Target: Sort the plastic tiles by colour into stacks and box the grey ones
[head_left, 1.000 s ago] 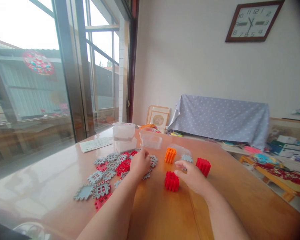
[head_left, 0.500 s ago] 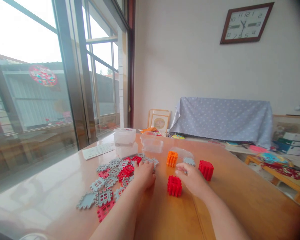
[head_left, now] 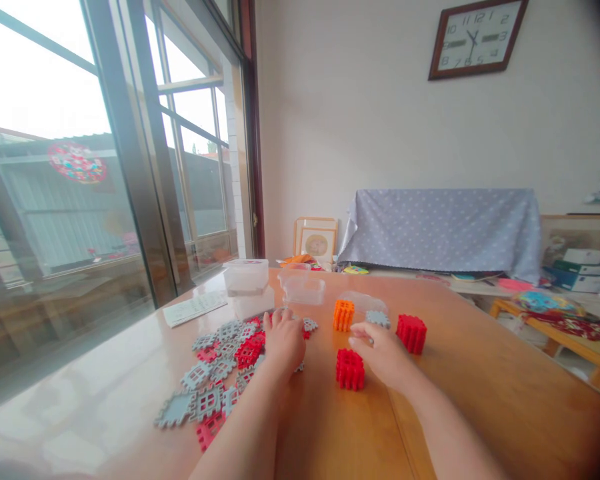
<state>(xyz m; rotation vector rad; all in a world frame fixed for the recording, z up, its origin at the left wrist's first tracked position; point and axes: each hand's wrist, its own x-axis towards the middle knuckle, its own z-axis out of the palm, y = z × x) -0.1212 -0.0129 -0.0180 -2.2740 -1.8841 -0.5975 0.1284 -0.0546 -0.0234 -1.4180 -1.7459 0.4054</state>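
Note:
My left hand [head_left: 286, 341] rests palm down on the right part of a pile of grey and red toothed plastic building tiles [head_left: 210, 401], fingers spread; what lies under its palm is hidden. My right hand [head_left: 380, 353] hovers loosely curled, thumb and index finger a little apart, with nothing visible in it. Around it stand an orange block of interlocking tiles [head_left: 343, 315], a red block [head_left: 350, 369] just left of the wrist, and another red block [head_left: 411, 334] to the right. A grey tile [head_left: 377, 319] lies just beyond the right hand.
Clear plastic boxes [head_left: 247, 277] and a shallow clear tub [head_left: 305, 291] stand at the table's far side. A clear lid [head_left: 363, 303] lies behind the orange block. A printed sheet [head_left: 195, 308] is at the left, near the window. The table [head_left: 460, 400] is glossy wood.
My left hand has shifted slightly up and left over the pile, its fingers more spread. My right hand stays almost in place. The whole view has tilted slightly.

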